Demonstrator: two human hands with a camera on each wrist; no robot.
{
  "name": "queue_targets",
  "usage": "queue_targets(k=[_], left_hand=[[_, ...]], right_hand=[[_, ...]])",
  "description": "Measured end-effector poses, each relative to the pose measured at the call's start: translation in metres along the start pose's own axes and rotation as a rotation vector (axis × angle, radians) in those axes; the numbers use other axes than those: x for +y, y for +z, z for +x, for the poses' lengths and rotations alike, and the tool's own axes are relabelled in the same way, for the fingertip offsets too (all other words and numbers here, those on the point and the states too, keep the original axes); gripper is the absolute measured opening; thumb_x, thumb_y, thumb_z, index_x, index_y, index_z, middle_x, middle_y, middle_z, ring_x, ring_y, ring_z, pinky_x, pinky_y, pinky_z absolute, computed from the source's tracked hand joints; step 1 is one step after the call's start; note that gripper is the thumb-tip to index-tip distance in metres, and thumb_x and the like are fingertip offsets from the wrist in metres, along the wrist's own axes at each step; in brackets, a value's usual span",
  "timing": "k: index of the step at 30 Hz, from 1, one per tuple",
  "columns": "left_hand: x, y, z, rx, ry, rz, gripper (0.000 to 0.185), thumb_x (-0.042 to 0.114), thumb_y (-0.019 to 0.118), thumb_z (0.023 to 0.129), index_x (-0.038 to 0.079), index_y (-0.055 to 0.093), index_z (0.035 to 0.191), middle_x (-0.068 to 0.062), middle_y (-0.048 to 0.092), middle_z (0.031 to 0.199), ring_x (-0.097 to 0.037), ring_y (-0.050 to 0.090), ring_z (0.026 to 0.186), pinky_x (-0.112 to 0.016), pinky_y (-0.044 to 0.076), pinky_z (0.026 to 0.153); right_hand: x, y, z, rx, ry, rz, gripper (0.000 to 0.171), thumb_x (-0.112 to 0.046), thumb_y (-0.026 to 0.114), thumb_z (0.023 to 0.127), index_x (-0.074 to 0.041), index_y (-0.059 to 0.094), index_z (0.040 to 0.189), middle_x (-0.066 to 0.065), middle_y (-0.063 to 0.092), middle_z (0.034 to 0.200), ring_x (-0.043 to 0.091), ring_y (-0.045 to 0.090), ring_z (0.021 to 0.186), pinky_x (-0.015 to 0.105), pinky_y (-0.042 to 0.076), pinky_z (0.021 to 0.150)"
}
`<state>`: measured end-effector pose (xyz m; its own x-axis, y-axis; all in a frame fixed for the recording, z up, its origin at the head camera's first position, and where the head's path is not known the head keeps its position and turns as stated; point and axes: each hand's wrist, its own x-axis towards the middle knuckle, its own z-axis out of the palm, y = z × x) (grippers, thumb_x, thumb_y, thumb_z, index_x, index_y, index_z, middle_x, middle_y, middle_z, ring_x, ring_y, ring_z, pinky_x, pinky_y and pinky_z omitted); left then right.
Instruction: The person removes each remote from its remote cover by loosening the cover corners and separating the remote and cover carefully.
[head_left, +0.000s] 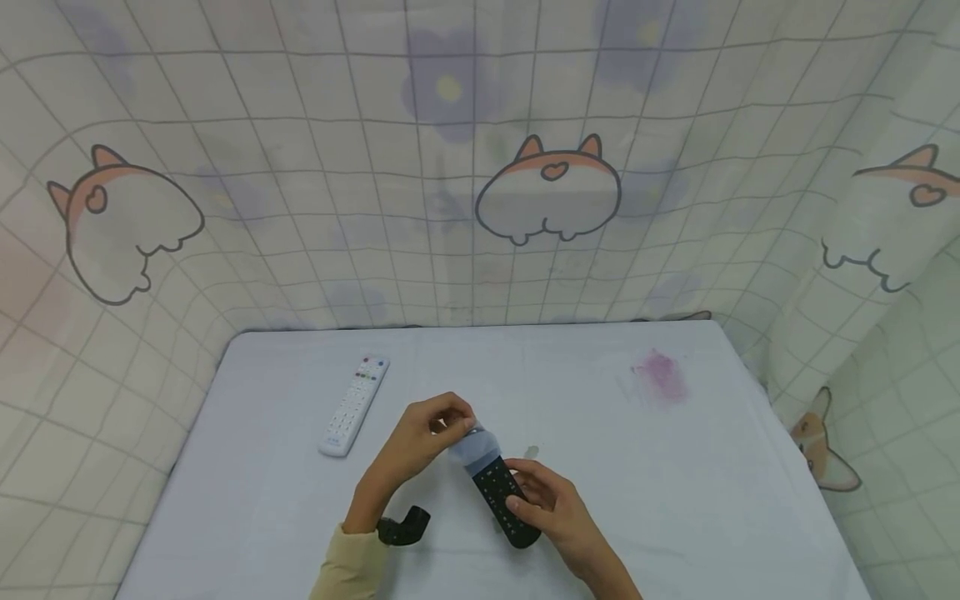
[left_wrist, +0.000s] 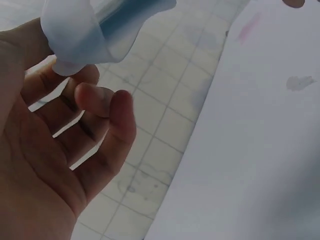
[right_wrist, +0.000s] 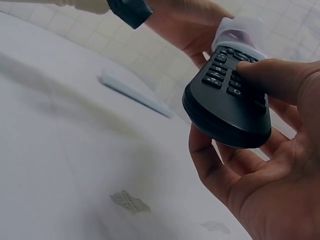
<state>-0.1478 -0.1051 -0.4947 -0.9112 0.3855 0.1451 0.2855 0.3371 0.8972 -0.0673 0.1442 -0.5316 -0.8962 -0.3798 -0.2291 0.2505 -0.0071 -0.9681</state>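
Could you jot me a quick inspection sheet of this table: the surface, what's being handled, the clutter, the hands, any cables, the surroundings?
Surface: pale table with a pink stain.
Things in hand: black remote, a translucent sleeve over its far end.
Clutter: white remote lying at the left; a small pale scrap beside the hands.
Hands: left hand pinches the sleeve; right hand grips the black remote, thumb on the buttons.
Cables: nothing seen.
Surroundings: checked curtain with cartoon dogs and flowers on all sides.
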Motion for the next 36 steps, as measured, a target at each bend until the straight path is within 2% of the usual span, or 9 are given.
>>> queue_targets(k=[2,5,10,12,15,21,26,31,36], left_hand=[[0.000,0.002,-0.001,-0.004,-0.036,-0.041,0.008,0.026,0.066,0.104,0.021,0.070,0.109,0.003,0.070,0.102,-0.010,0.062,0.088,-0.027,0.053,0.079],[0.000,0.006,-0.004,-0.006,-0.077,-0.085,0.014,0.031,0.061,0.107,0.022,0.068,0.115,0.001,0.070,0.115,-0.013,0.064,0.098,-0.030,0.054,0.086],[-0.001,0.014,-0.012,0.012,-0.090,-0.134,0.024,0.030,0.052,0.111,0.022,0.067,0.127,-0.001,0.070,0.132,-0.023,0.065,0.122,-0.047,0.050,0.105],[-0.001,0.018,-0.016,0.022,-0.087,-0.158,0.028,0.029,0.050,0.111,0.022,0.065,0.133,-0.002,0.068,0.138,-0.027,0.062,0.130,-0.053,0.047,0.109],[-0.001,0.023,-0.023,0.046,-0.083,-0.182,0.033,0.027,0.053,0.109,0.026,0.060,0.142,0.001,0.063,0.145,-0.027,0.058,0.134,-0.052,0.048,0.110],[-0.001,0.032,-0.032,0.083,-0.030,-0.177,0.054,0.023,0.072,0.100,0.028,0.052,0.150,-0.003,0.058,0.151,-0.021,0.061,0.132,-0.032,0.055,0.102],[0.002,0.035,-0.033,0.108,-0.015,-0.168,0.063,0.022,0.079,0.094,0.027,0.052,0.151,-0.005,0.059,0.150,-0.018,0.064,0.126,-0.030,0.055,0.102],[0.006,0.039,-0.033,0.201,-0.027,-0.141,0.053,0.022,0.076,0.096,0.024,0.057,0.146,-0.003,0.063,0.147,-0.020,0.064,0.126,-0.031,0.056,0.100],[0.010,0.040,-0.030,0.295,-0.111,-0.092,0.034,0.031,0.074,0.098,0.028,0.068,0.132,0.006,0.071,0.134,-0.016,0.067,0.119,-0.029,0.056,0.095]], right_hand=[[0.000,0.001,0.000,0.011,0.000,-0.004,0.055,-0.015,0.071,0.099,-0.001,0.051,0.148,0.013,0.069,0.126,0.015,0.068,0.111,0.028,0.057,0.093],[0.000,0.002,0.001,0.027,0.002,-0.007,0.055,-0.016,0.071,0.098,-0.001,0.051,0.148,0.012,0.069,0.125,0.015,0.068,0.110,0.028,0.057,0.092],[0.000,0.004,0.001,0.054,0.001,-0.030,0.054,-0.016,0.072,0.098,-0.003,0.053,0.147,0.010,0.068,0.123,0.015,0.067,0.108,0.026,0.056,0.092],[0.001,0.005,0.001,0.065,0.003,-0.039,0.054,-0.017,0.072,0.098,-0.004,0.053,0.147,0.010,0.068,0.123,0.015,0.067,0.108,0.026,0.056,0.092],[0.000,0.005,0.001,0.078,0.012,-0.029,0.055,-0.017,0.072,0.098,-0.004,0.053,0.148,0.010,0.068,0.123,0.015,0.067,0.108,0.025,0.057,0.092],[0.000,0.005,0.000,0.077,0.017,0.003,0.055,-0.016,0.072,0.098,-0.003,0.052,0.148,0.010,0.069,0.123,0.015,0.069,0.108,0.026,0.057,0.093],[0.000,0.005,-0.001,0.080,0.021,0.016,0.055,-0.015,0.071,0.099,-0.003,0.051,0.148,0.010,0.069,0.124,0.015,0.069,0.108,0.026,0.057,0.092],[0.001,0.007,-0.001,0.080,0.030,0.016,0.055,-0.016,0.072,0.098,-0.003,0.052,0.148,0.012,0.070,0.125,0.016,0.069,0.109,0.027,0.057,0.092],[0.003,0.007,-0.001,0.070,0.036,0.011,0.055,-0.016,0.072,0.098,-0.004,0.052,0.148,0.012,0.070,0.124,0.017,0.068,0.109,0.027,0.057,0.093]])
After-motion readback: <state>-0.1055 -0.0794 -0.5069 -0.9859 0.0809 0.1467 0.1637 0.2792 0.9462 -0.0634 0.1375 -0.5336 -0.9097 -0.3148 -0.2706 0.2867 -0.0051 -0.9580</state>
